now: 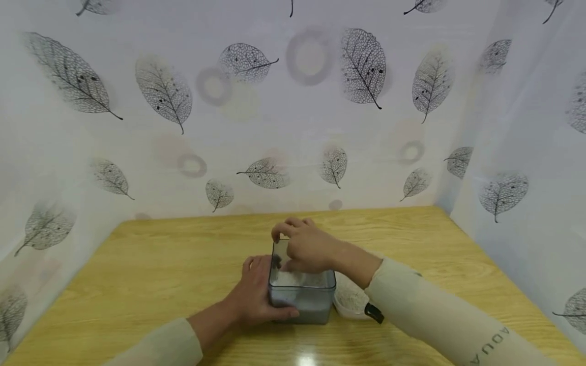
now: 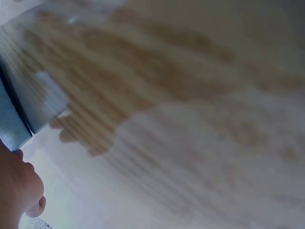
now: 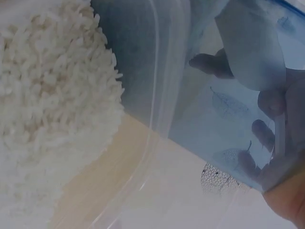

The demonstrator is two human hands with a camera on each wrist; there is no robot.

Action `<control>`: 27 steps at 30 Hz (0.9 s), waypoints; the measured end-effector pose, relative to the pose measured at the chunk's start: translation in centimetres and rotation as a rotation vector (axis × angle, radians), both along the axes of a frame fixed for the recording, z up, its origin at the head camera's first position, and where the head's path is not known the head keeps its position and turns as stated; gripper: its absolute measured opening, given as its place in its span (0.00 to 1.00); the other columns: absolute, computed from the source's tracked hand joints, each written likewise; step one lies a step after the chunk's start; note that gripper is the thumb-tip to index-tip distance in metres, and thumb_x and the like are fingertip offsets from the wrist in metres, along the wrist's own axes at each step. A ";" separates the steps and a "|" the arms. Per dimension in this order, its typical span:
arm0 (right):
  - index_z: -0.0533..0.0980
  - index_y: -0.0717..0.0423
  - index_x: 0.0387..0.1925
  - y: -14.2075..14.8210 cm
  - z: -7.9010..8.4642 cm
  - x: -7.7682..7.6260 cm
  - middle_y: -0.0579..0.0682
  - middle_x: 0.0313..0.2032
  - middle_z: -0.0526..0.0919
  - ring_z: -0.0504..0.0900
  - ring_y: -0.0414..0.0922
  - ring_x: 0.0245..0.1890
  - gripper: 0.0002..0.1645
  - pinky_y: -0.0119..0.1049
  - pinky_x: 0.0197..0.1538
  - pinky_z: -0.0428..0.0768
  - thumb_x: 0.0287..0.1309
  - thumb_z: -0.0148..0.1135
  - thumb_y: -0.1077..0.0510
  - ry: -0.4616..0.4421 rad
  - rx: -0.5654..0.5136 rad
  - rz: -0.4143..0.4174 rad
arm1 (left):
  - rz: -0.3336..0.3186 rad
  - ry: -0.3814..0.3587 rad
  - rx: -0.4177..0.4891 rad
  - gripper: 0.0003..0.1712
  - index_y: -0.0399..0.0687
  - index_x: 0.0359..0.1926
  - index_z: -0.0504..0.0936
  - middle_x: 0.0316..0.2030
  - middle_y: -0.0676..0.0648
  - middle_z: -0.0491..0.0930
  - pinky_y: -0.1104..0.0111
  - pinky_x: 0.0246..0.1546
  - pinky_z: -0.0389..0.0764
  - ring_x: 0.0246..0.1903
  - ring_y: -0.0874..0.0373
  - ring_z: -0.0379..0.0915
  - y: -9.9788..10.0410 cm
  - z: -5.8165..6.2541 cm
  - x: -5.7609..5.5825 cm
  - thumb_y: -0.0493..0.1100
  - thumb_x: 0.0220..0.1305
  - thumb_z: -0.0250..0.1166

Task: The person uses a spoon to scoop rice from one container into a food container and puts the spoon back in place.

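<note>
A translucent grey-blue box [image 1: 299, 309] stands on the table, its rim facing up. My left hand [image 1: 254, 295] holds it from the left, with the thumb across its front wall. Over the box my right hand [image 1: 311, 248] reaches in with bent fingers. Through the box wall in the right wrist view, those fingers [image 3: 271, 102] curl about a pale, rounded scoop-like piece [image 3: 252, 52]; I cannot tell exactly what it is. Right of the box sits a clear container [image 1: 350, 314] holding white rice [image 3: 52, 105], partly hidden by the right forearm.
A short black handle [image 1: 374, 312] projects at the clear container's front right. The wood-grain table [image 1: 174, 264] extends to both sides and behind the box. Pale leaf-printed sheets [image 1: 306, 127] enclose it at the back, left and right.
</note>
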State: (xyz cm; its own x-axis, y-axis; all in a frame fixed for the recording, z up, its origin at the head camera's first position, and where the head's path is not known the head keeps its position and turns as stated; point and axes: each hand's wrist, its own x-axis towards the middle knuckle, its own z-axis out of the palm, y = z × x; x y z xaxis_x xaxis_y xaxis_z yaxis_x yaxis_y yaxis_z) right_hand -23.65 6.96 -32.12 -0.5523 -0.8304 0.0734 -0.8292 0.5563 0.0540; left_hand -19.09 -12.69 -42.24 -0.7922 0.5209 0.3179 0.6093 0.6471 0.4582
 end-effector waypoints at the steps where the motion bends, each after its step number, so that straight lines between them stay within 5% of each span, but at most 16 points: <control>1: 0.77 0.45 0.11 0.2 0.1 -0.1 0.42 0.59 0.70 0.65 0.46 0.62 0.26 0.53 0.59 0.69 0.61 0.67 0.41 -0.016 -0.019 -0.004 | 0.001 0.002 -0.003 0.57 0.46 0.64 0.64 0.56 0.50 0.71 0.46 0.61 0.54 0.57 0.51 0.63 0.0 0.0 0.0 0.79 0.44 0.68; 19: 0.74 0.42 0.08 2.3 0.0 -0.2 0.47 0.53 0.71 0.65 0.50 0.57 0.26 0.57 0.55 0.65 0.60 0.69 0.45 -0.133 -0.252 -0.123 | 0.058 0.049 -0.044 0.59 0.46 0.62 0.65 0.53 0.50 0.71 0.49 0.61 0.56 0.55 0.52 0.65 0.1 -0.1 0.1 0.84 0.42 0.64; 27: 0.72 0.41 0.07 3.6 0.2 0.0 0.46 0.46 0.70 0.65 0.51 0.52 0.27 0.57 0.52 0.62 0.58 0.70 0.46 -0.100 -0.363 -0.155 | 0.068 0.047 -0.046 0.59 0.48 0.60 0.64 0.52 0.51 0.71 0.49 0.61 0.56 0.55 0.53 0.65 0.1 -0.2 -0.1 0.85 0.41 0.63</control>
